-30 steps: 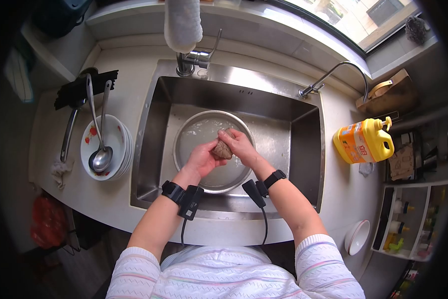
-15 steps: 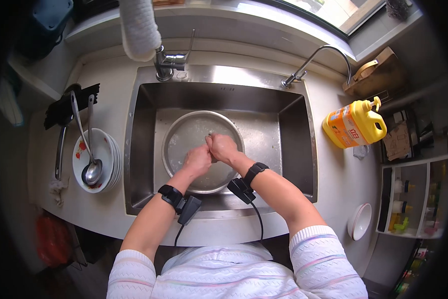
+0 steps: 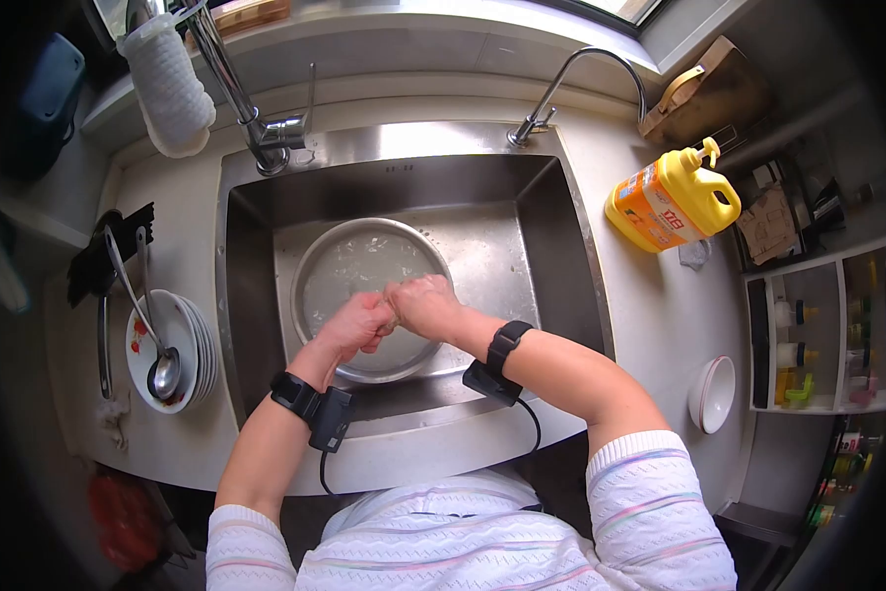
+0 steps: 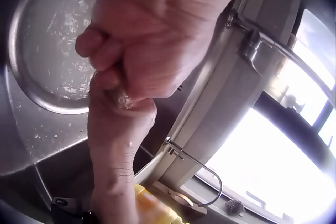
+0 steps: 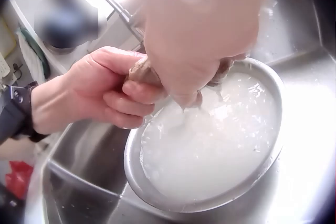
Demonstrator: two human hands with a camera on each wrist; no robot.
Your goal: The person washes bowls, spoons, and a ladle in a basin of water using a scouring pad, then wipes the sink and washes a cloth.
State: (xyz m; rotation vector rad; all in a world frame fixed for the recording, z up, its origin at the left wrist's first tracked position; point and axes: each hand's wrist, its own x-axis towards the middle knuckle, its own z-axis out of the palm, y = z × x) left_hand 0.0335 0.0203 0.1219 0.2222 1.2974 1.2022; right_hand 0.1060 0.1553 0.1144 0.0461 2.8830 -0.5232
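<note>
A wrinkled, wet brown lump (image 5: 144, 74) is gripped between both hands; its exact kind I cannot tell. My left hand (image 3: 354, 323) has its fingers curled round one end, the thumb lying along it in the right wrist view. My right hand (image 3: 425, 303) clenches the other end, most of which its fist covers. The two fists meet above a round metal basin (image 3: 301, 286) standing in the sink. Cloudy whitish water (image 5: 210, 150) fills the basin, and drips hang beneath the right fingers.
The steel sink (image 3: 482, 236) surrounds the basin, with a main faucet (image 3: 271, 138) and a thin curved tap (image 3: 561, 84) behind. Stacked bowls (image 3: 172, 315) with ladles stand on the left. A yellow pump jug (image 3: 670, 202) and a white bowl (image 3: 716, 396) are on the right.
The hands have turned from palms up, showing the lump, to fists closed tightly round it, knuckles up. The head view has swung, so the sink sits farther left in it.
</note>
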